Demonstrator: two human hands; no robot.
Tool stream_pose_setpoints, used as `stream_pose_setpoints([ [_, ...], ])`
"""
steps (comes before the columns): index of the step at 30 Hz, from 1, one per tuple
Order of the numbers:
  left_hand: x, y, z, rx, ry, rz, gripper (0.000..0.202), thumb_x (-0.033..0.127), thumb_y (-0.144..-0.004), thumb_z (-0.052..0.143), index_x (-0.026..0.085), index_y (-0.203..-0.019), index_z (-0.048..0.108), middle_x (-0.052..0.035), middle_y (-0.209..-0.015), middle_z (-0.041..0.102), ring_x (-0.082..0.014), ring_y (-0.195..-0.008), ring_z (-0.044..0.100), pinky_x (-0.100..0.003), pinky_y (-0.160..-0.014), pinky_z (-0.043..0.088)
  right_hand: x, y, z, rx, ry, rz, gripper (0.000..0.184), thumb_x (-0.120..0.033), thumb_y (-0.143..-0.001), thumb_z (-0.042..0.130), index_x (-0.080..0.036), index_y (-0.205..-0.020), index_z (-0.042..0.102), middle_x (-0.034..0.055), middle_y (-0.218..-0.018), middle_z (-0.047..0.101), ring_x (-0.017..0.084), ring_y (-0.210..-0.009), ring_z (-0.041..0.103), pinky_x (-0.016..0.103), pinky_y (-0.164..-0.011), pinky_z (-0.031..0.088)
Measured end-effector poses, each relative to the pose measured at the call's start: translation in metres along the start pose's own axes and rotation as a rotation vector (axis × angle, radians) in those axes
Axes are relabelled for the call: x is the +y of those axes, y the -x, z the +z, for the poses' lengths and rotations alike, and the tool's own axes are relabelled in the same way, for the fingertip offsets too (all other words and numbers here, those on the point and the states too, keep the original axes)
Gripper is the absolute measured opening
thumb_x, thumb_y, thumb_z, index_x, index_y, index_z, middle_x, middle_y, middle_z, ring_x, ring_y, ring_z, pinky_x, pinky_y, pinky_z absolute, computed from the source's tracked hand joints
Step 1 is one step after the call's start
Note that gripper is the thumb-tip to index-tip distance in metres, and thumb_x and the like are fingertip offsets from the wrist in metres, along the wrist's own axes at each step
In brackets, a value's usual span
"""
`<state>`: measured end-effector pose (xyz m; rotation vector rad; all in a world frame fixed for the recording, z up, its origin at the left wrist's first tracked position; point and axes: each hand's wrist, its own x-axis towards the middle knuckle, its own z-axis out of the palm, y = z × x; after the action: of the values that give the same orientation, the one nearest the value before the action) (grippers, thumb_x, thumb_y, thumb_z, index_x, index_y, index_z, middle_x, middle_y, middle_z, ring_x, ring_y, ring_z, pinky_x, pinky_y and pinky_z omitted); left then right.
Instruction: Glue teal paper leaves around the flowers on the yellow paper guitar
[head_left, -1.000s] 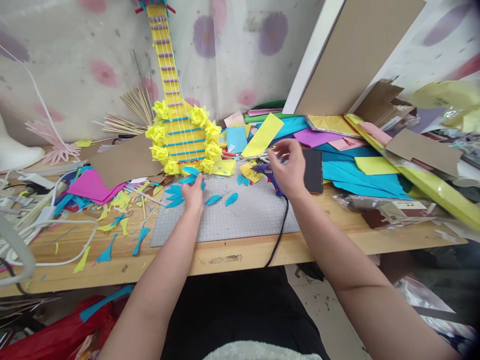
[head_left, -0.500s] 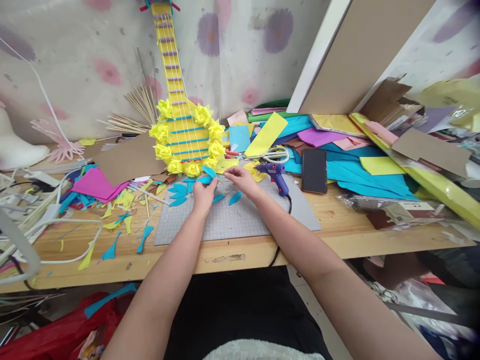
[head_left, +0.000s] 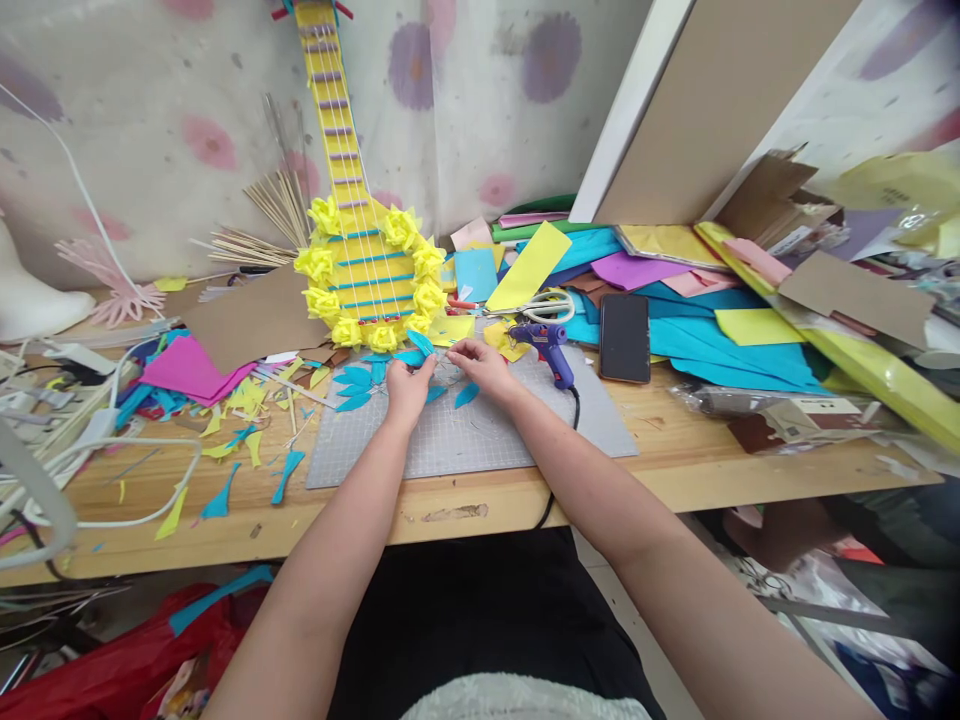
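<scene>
My left hand (head_left: pixel 406 388) pinches a blue paper leaf (head_left: pixel 417 346) just above the grey cutting mat (head_left: pixel 480 440), below the yellow paper guitar (head_left: pixel 365 270). My right hand (head_left: pixel 484 364) is beside it, fingers curled and pinched toward the same leaf; I cannot make out if it grips it. More blue leaves (head_left: pixel 354 385) lie in a fan to the left of my left hand, and one loose leaf (head_left: pixel 466 394) rests under my right wrist. A purple glue gun (head_left: pixel 553 349) lies on the mat to the right, its black cord running off the table edge.
White-handled scissors (head_left: pixel 541 306) and a black phone (head_left: pixel 624 337) lie behind the glue gun. Coloured paper sheets (head_left: pixel 697 340) pile up on the right, cardboard boards (head_left: pixel 697 110) lean at the back. Paper scraps, a magenta sheet (head_left: pixel 187 368) and white cables (head_left: pixel 112 480) crowd the left.
My right hand left the glue gun area and came left to meet my left hand at the blue leaf. My left hand lifted the leaf slightly toward the guitar.
</scene>
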<state>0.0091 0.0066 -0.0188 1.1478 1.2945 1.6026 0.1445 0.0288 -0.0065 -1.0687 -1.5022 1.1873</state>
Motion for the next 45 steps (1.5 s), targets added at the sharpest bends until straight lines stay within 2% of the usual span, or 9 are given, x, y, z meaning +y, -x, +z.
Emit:
stream_pose_setpoints([
  [8, 0.000, 0.001, 0.001, -0.009, -0.020, -0.003, 0.021, 0.035, -0.062, 0.073, 0.016, -0.061, 0.064, -0.0007, -0.055, 0.059, -0.0116, -0.051, 0.049, -0.024, -0.053, 0.039, 0.003, -0.001, 0.003, -0.023, 0.022, -0.013, 0.026, -0.045, -0.068, 0.061, -0.020, -0.066, 0.053, -0.0039, -0.062, 0.050, 0.011, -0.061, 0.045, 0.025, -0.059, 0.038],
  [15, 0.000, 0.000, 0.001, 0.006, -0.031, 0.012, 0.024, 0.036, -0.063, 0.073, 0.016, -0.058, 0.061, -0.0001, -0.053, 0.056, -0.0110, -0.051, 0.048, -0.025, -0.055, 0.040, 0.003, 0.001, 0.002, -0.020, -0.003, 0.002, 0.024, -0.043, -0.069, 0.061, -0.020, -0.069, 0.054, -0.0025, -0.067, 0.054, 0.010, -0.063, 0.047, 0.024, -0.057, 0.039],
  [21, 0.010, 0.002, 0.004, 0.109, 0.094, -0.096, 0.029, 0.040, -0.059, 0.075, 0.015, -0.062, 0.060, -0.0003, -0.060, 0.058, -0.0100, -0.054, 0.049, -0.024, -0.055, 0.041, -0.002, 0.003, 0.004, -0.076, -0.205, 0.116, 0.032, -0.040, -0.059, 0.071, -0.021, -0.079, 0.057, -0.0020, -0.073, 0.060, 0.011, -0.066, 0.054, 0.024, -0.056, 0.044],
  [26, 0.014, 0.003, 0.005, 0.117, 0.137, -0.110, 0.030, 0.041, -0.057, 0.076, 0.015, -0.061, 0.060, -0.0010, -0.061, 0.059, -0.0096, -0.054, 0.050, -0.024, -0.056, 0.042, 0.000, 0.002, 0.008, -0.083, -0.301, 0.150, 0.035, -0.037, -0.053, 0.077, -0.021, -0.076, 0.057, -0.0034, -0.067, 0.061, 0.010, -0.059, 0.053, 0.025, -0.058, 0.046],
  [37, 0.009, 0.001, 0.004, 0.099, 0.134, -0.095, 0.023, 0.036, -0.060, 0.073, 0.015, -0.061, 0.063, -0.0018, -0.065, 0.062, -0.0107, -0.060, 0.055, -0.024, -0.061, 0.044, 0.002, 0.000, 0.008, -0.041, -0.281, 0.113, 0.025, -0.033, -0.057, 0.074, -0.020, -0.071, 0.057, -0.0035, -0.065, 0.060, 0.009, -0.059, 0.052, 0.025, -0.060, 0.046],
  [45, 0.011, 0.001, 0.006, 0.109, 0.146, -0.106, 0.022, 0.035, -0.058, 0.073, 0.016, -0.060, 0.063, -0.0019, -0.064, 0.064, -0.0119, -0.062, 0.057, -0.025, -0.064, 0.045, 0.006, -0.003, 0.008, -0.042, -0.297, 0.087, 0.029, -0.035, -0.053, 0.074, -0.019, -0.070, 0.056, -0.0035, -0.064, 0.059, 0.009, -0.060, 0.052, 0.026, -0.060, 0.045],
])
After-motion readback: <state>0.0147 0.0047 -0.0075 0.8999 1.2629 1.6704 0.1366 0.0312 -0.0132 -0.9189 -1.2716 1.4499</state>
